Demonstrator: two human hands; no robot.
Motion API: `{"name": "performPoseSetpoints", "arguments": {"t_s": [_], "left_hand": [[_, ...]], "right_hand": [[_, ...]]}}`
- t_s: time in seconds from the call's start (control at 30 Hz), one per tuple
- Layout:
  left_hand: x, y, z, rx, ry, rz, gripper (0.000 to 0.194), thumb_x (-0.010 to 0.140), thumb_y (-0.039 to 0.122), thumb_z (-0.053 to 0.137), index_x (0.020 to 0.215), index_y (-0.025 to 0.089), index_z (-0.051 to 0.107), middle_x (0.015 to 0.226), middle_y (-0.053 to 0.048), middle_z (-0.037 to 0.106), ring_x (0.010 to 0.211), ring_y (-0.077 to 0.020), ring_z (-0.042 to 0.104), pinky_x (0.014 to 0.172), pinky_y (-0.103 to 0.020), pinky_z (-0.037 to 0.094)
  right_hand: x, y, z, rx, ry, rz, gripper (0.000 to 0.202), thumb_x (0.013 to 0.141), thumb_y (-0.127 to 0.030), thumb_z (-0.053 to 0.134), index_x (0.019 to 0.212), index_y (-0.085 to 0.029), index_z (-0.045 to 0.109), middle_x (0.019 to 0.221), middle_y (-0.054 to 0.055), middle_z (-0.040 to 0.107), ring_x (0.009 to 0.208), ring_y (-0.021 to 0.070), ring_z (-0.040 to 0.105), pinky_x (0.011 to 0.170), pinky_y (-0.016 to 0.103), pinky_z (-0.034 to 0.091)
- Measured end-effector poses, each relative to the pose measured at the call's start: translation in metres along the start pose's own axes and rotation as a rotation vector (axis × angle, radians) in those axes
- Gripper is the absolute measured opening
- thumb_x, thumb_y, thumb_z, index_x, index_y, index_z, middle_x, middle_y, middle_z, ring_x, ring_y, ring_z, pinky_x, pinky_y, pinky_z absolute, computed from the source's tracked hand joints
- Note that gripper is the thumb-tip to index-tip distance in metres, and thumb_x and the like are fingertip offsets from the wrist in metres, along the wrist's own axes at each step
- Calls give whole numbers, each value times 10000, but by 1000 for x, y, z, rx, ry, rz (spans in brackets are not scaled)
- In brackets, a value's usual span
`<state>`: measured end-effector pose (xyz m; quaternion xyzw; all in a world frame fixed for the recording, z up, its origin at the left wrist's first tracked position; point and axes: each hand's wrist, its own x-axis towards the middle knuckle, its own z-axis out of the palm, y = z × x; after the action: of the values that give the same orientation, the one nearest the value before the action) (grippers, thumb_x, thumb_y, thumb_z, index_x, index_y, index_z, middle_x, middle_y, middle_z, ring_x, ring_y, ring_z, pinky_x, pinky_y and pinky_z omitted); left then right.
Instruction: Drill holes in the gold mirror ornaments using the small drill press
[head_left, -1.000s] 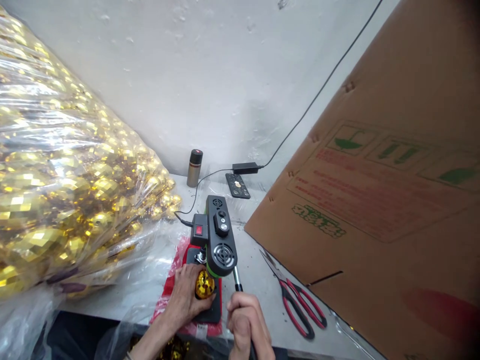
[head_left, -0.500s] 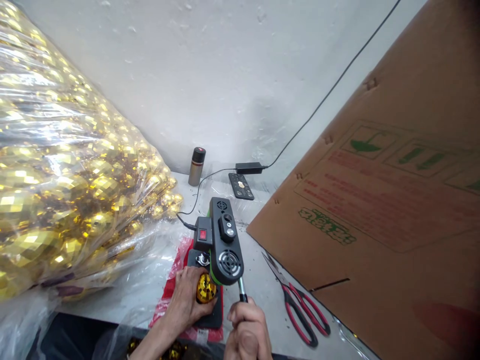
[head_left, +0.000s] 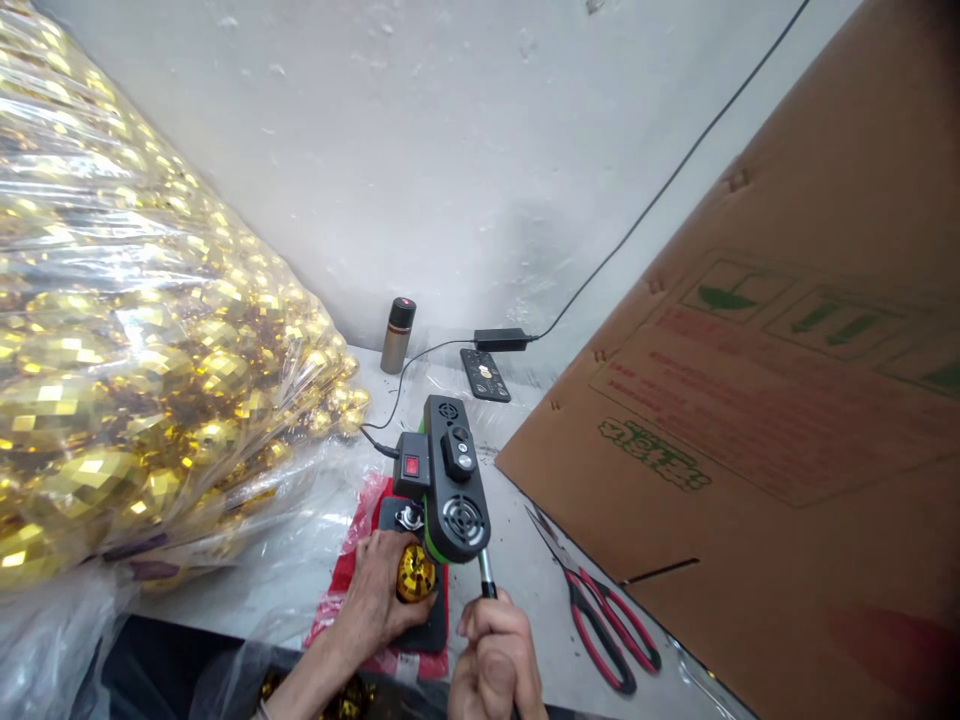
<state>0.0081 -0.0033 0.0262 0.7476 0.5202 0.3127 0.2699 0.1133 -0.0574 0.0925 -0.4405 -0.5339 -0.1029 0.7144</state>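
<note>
My left hand (head_left: 379, 590) is closed around a small gold mirror-faceted ball (head_left: 415, 573), thumb below it and fingers behind. The ball sits over the black base at the near end of a black and green bench machine (head_left: 456, 480) with round grilles and a red switch. In my right hand (head_left: 499, 650) is the black grip of a metal lever handle (head_left: 487, 576) that sticks out from the machine's near side. A red plastic sheet (head_left: 341, 590) lies under the machine's base.
Left stands a big clear bag of gold faceted balls (head_left: 180, 400). A large cardboard box (head_left: 735, 380) leans at the right, with red-handled scissors (head_left: 600, 620) beside it. Farther back are a spray can (head_left: 397, 336), a phone (head_left: 485, 375) and a power adapter (head_left: 501, 340) with its cable.
The view has shifted slightly. Both hands keep their holds on the ball and the lever handle, with little other visible movement.
</note>
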Motion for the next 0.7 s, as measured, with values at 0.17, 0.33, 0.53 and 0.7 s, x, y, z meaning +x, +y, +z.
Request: {"name": "performPoseSetpoints", "arguments": {"t_s": [0.17, 0.33, 0.53, 0.7], "left_hand": [[0, -1, 1, -9, -14, 2, 392, 670, 249, 808, 1041, 209, 689, 993, -78, 729, 985, -348, 667, 912, -488, 494], [0, 0, -3, -25, -44, 3, 460, 695, 268, 829, 1126, 189, 688, 1060, -98, 735, 1034, -356, 661, 944, -490, 479], [0, 0, -6, -22, -81, 4, 536, 708, 302, 847, 1197, 180, 666, 1129, -115, 733, 1097, -356, 641, 987, -490, 463], [-2, -5, -1, -17, -24, 28, 507, 709, 294, 838, 1177, 188, 674, 1108, -103, 725, 1057, -341, 652, 954, -471, 480]], "right_hand": [[2, -1, -3, 0, -30, 9, 389, 1061, -201, 403, 680, -236, 474, 647, -55, 515, 558, 114, 486, 856, 331, 504], [3, -5, -7, 71, -87, 86, 362, 1077, -245, 422, 722, -229, 495, 708, -57, 552, 616, 107, 533, 899, 332, 502], [-7, 2, -7, 116, -77, 112, 342, 1069, -212, 410, 734, -229, 483, 755, -53, 555, 646, 113, 537, 963, 386, 479], [-17, 11, -13, 87, -153, 57, 325, 1050, -180, 434, 746, -228, 539, 768, -35, 608, 664, 121, 587, 982, 381, 489]]}}
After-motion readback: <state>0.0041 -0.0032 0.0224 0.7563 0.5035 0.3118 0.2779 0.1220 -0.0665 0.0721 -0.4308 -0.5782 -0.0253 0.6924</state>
